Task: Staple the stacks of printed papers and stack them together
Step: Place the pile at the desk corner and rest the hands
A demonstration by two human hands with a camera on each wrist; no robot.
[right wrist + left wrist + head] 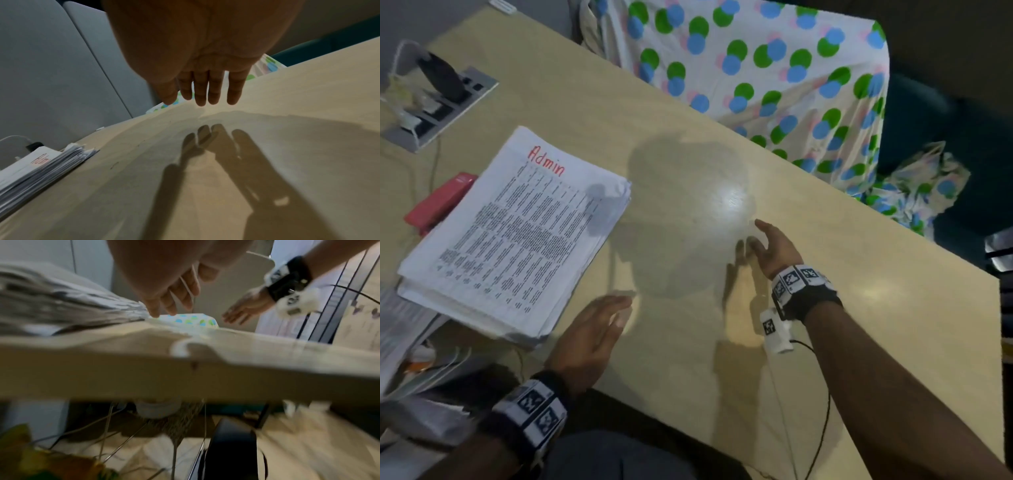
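A pale wooden desk [722, 144] fills most of the head view, with a white cloth [774, 68] printed in green and blue dots draped just beyond its far edge. On the left part of the desk lies the stack of printed papers [517, 233], a thick white pile set at an angle; its top sheet carries dense columns of black text and the word "Admin" handwritten in red near the upper edge. The sheet edges are uneven, fanned out at the right-hand corner and along the near side. From the right wrist view the same pile shows as layered, ragged page edges at the lower left.

A red stapler [436, 202] sits on the desk just left of the stack, partly hidden under the paper's edge, so only its back half shows. Further left, a grey socket panel [438, 109] with a black plug is set into the desk. More paper at the lower left is cut off by the frame and hard to make out. The left wrist view is badly blurred; it probably shows the desk's front edge and cables beneath.

The left hand [589, 335] hovers at the near right corner of the stack, fingers straight and together, holding nothing. The right hand [777, 246] is well apart from the papers, over bare desk, fingers extended and slightly spread, empty, its shadow beneath it.
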